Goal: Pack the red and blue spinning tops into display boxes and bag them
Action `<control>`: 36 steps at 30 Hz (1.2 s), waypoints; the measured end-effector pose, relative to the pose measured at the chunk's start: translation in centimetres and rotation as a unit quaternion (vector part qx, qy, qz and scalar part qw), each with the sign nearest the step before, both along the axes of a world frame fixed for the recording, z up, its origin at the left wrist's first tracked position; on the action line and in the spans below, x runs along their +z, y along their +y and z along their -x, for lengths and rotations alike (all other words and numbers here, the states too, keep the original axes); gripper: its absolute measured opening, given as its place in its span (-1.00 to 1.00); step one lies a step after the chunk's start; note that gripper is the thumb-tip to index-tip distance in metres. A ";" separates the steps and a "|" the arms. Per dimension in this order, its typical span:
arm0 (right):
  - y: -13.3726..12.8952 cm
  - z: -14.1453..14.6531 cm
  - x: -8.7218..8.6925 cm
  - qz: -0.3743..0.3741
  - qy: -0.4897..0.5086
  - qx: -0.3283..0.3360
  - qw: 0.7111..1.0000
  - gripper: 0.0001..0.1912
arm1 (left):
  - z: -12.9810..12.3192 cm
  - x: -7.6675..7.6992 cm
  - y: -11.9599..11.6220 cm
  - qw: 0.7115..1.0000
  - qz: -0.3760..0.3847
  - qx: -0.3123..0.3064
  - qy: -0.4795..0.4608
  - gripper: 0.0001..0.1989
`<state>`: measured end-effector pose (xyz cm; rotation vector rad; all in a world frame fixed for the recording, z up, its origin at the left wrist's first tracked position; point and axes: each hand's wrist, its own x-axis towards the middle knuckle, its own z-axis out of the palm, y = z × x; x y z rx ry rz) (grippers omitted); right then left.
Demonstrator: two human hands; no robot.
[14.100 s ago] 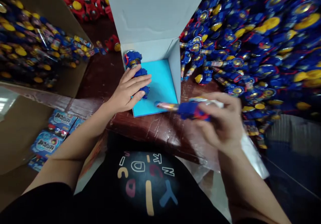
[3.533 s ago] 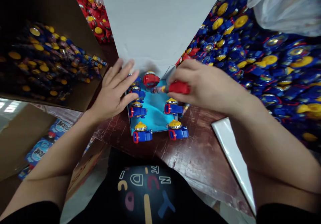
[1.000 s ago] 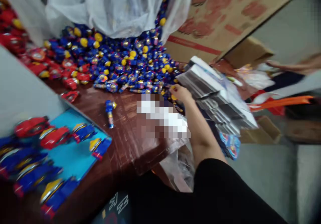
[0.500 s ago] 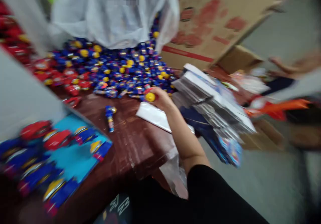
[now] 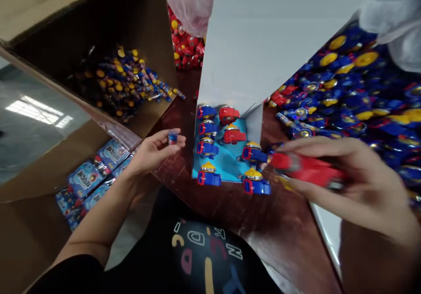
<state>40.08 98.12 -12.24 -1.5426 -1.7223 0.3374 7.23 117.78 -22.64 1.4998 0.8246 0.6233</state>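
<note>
My right hand (image 5: pixel 365 188) is wrapped round a red plastic toy (image 5: pixel 305 169) with grey and silver parts, blurred by motion. It is just right of a display box with a raised white panel (image 5: pixel 263 44) and a light-blue base (image 5: pixel 226 160). Blue toys (image 5: pixel 208 175) with yellow-and-silver tops line the box's left side and front right corner. Two red toys, one of them a red toy (image 5: pixel 234 135), sit behind. Left of the box, my left hand (image 5: pixel 154 151) pinches a small blue-and-red piece (image 5: pixel 172 138) in its fingertips.
At left a deep cardboard carton (image 5: pixel 154 35) holds many blue-and-yellow sticks (image 5: pixel 131 79). Below it are printed blue packs (image 5: pixel 85 180) in another carton. A pile of blue toys (image 5: pixel 355 96) lies at right, red toys (image 5: pixel 189 48) behind, all around the dark red tabletop (image 5: pixel 279 224).
The view has swung left from the blue pile to the display box. My right hand has come back from the pile and now has the red toy. My left hand has entered view.
</note>
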 end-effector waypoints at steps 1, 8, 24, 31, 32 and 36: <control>1.7 1.4 0.3 -0.009 -0.013 0.058 0.998 -0.40 | -0.1 1.0 -0.9 0.998 0.012 -0.051 -0.017 -0.46; 6.9 4.6 0.8 -0.035 -0.092 0.193 0.976 -0.72 | -1.0 4.8 -1.7 0.989 -0.134 -0.066 0.002 -0.76; 2.4 4.9 -2.0 -0.097 -0.128 0.144 0.976 -0.67 | -3.9 6.0 -2.6 0.953 -0.100 -0.287 -0.016 -0.68; 1.4 4.4 -0.2 0.126 0.122 0.073 0.982 -0.54 | -5.0 5.6 -2.0 0.828 -0.504 -0.226 -0.100 -0.62; 1.1 4.0 0.3 0.100 0.099 0.077 0.987 -0.36 | -5.0 5.9 -1.8 0.851 -0.466 -0.222 -0.092 -0.63; 0.0 2.5 1.5 0.012 -0.040 0.025 0.999 -0.33 | -4.8 7.3 -1.5 0.952 -0.224 -0.203 -0.050 -0.68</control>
